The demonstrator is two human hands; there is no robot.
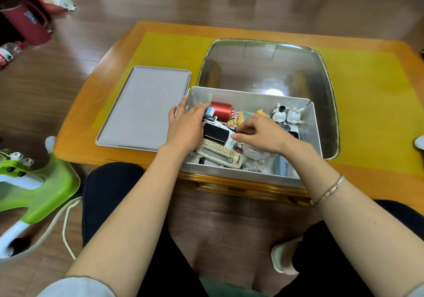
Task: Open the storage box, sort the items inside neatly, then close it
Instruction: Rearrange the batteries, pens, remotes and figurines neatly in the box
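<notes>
Wooden table (96,71): lid (144,106) lies left of the open storage box (314,122). Left hand (185,124) rests flat on clutter; right hand (259,131) pinches a red pen (249,132). Best lift it clear first.

The person's 2 forearms were bare, with pale blue sleeves (75,285) pushed up past the elbows. A thin silver bracelet (328,191) circled the right wrist. The legs wore black trousers (110,205). A whitish slipper (281,259) covered 1 foot. A bit of green cloth (224,288) showed at the lap.
</notes>
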